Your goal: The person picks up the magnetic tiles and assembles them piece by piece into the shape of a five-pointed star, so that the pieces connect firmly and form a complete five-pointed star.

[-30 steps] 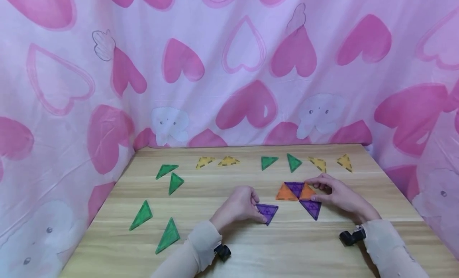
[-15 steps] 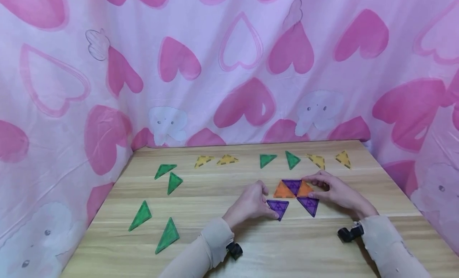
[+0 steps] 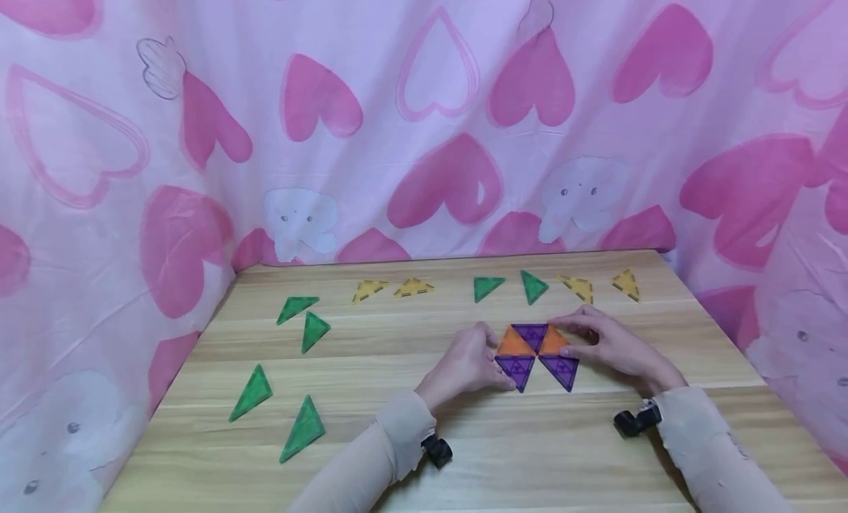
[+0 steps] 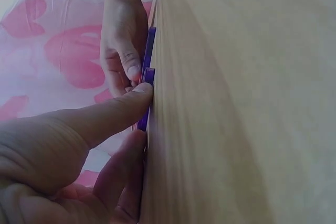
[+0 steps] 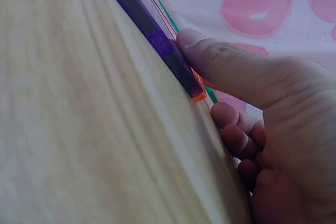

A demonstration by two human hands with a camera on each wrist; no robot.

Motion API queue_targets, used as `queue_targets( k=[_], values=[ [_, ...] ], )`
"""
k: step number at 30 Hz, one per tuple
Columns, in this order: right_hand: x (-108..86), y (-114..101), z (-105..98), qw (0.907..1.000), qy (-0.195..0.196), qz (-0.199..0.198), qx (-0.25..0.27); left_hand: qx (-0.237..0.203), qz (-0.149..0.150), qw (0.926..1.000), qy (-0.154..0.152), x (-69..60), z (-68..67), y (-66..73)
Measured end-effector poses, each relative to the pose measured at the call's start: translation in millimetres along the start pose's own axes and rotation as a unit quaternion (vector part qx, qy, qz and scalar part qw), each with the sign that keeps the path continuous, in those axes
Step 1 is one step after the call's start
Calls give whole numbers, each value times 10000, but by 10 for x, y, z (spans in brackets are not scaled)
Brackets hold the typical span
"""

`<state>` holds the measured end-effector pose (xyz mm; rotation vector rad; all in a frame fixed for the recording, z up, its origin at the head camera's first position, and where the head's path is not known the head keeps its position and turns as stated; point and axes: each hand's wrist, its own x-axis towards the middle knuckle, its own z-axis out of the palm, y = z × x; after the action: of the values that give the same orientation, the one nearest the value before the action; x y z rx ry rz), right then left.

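Note:
In the head view, my left hand (image 3: 464, 362) pinches a purple triangular magnetic tile (image 3: 517, 371) between thumb and fingers, flat on the table. Its upper edge meets an orange triangular tile (image 3: 513, 343). My right hand (image 3: 616, 344) holds a second orange tile (image 3: 551, 341) at its right side, index finger at the far corner and thumb near the seam with a lower purple tile (image 3: 560, 372). A third purple tile (image 3: 529, 335) sits between the orange ones. A narrow gap parts the two lower purple tiles. In the right wrist view, the thumb (image 5: 202, 48) rests against the purple tile's upper side.
Several green triangular tiles (image 3: 303, 430) lie loose at the left of the wooden table (image 3: 503, 461). Yellow tiles (image 3: 414, 288) and more green tiles (image 3: 488, 288) line the back. A pink heart-patterned curtain (image 3: 371, 167) hangs behind and at both sides.
My left hand has slid its purple tile right and away from me, up against the left orange tile. My right hand keeps its place on the joined tiles. The head view has shifted slightly.

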<state>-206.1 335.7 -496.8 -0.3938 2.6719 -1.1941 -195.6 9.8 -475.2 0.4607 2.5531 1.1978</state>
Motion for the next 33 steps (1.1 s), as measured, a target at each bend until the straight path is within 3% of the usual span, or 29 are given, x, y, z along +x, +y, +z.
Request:
queue_targets(
  k=[12, 18, 21, 24, 27, 30, 33],
  values=[
    [27, -44, 40, 9997, -31, 249, -12, 408, 667, 9965, -281, 27, -124, -79],
    [30, -93, 51, 9999, 12, 114, -86, 632, 787, 9941, -399, 34, -124, -98],
    [22, -40, 38, 9997, 233, 93, 82, 702, 803, 9932, -458, 30, -119, -98],
    [16, 39, 0, 9972, 706, -14, 247, 673, 773, 9936, -480, 25, -117, -96],
    [13, 129, -58, 9879, 1537, -111, 199, 635, 717, 9942, -481, 20, -115, -93],
    [6, 225, -119, 9685, 2478, -161, 196, 669, 713, 9941, -478, 19, -108, -92],
    [8, 337, -194, 9488, 3145, -173, 245, 719, 754, 9935, -467, 17, -109, -89]
  ],
)
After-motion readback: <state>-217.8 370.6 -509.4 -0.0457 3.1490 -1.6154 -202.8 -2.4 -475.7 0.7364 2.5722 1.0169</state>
